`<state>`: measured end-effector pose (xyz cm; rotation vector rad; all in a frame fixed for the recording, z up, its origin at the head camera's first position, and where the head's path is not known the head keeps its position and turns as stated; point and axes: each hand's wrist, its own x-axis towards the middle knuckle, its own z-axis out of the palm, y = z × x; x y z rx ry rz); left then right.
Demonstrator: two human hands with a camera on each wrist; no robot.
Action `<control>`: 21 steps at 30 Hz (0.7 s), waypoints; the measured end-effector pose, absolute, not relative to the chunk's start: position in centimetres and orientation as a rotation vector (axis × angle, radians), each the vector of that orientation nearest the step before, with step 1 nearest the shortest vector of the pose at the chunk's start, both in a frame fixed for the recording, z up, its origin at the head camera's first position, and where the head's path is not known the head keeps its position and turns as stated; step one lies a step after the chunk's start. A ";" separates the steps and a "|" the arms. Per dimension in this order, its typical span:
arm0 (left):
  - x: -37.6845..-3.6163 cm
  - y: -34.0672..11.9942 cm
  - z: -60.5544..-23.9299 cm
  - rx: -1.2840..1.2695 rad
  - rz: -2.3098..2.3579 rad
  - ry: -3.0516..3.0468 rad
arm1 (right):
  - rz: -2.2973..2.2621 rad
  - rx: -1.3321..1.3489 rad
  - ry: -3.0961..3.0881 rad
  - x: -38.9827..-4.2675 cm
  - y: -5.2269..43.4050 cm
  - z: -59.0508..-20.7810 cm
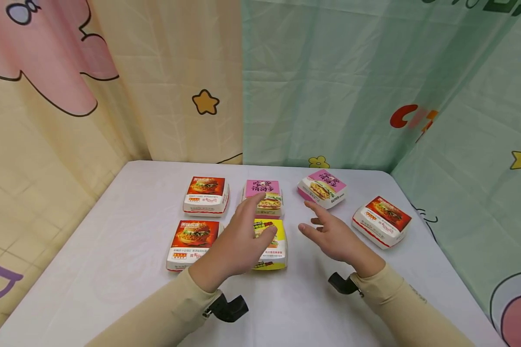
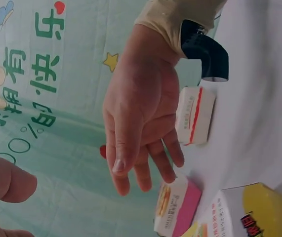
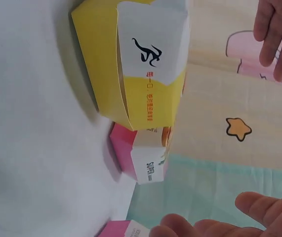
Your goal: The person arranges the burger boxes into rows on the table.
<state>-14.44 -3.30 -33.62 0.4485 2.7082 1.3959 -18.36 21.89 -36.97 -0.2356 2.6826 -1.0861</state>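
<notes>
My left hand (image 1: 243, 238) hovers over the yellow burger box (image 1: 278, 243), its fingers extended and holding nothing. It partly hides that box and the pink burger box (image 1: 262, 188) behind it. My right hand (image 1: 336, 236) is held in the air to the right, fingers loosely spread with nothing in them. Near its fingertips sits a second pink burger box (image 1: 323, 188), turned at an angle. Further right lies a red burger box (image 1: 382, 221), also angled. In the right wrist view the yellow box (image 3: 148, 64) stands closed on the table.
Two more red burger boxes stand at the left, one at the back (image 1: 206, 195) and one in front (image 1: 193, 243). All rest on a white-covered table (image 1: 100, 284). Printed curtains (image 1: 330, 86) hang behind and beside the table.
</notes>
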 end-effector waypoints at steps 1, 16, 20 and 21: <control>-14.7 -3.3 -33.2 0.454 1.356 2.718 | -1.076 -0.240 2.710 -18.4 22.1 -36.8; -22.4 -0.4 -30.7 0.653 0.875 2.812 | -0.920 -0.112 3.019 -21.9 24.6 -36.0; -25.0 1.0 -31.4 0.708 0.777 2.841 | -0.902 -0.010 3.007 -23.1 25.1 -36.3; -25.7 1.3 -31.6 0.712 0.762 2.845 | -0.890 0.008 3.005 -23.4 25.1 -36.4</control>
